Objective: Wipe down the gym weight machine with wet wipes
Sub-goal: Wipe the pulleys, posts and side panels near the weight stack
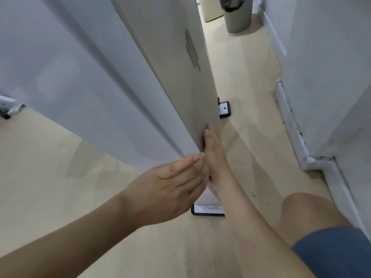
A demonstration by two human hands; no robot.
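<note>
The weight machine's tall pale cover (124, 81) rises from the floor in the middle of the view, with a grey logo (192, 50) on its narrow side face. My right hand (213, 155) lies flat on that side face low down, fingers straight and pointing up. My left hand (176, 183) rests with straight fingers on the cover's near edge, touching my right hand. No wet wipe shows; whether one sits under my right palm is hidden.
Two black-and-white machine feet stand on the beige floor, one far (224, 109), one near (206, 210). A grey bin with a black liner (237, 16) stands at the back. A white wall and baseboard (291, 125) close the right side. My knee (309, 213) is at the lower right.
</note>
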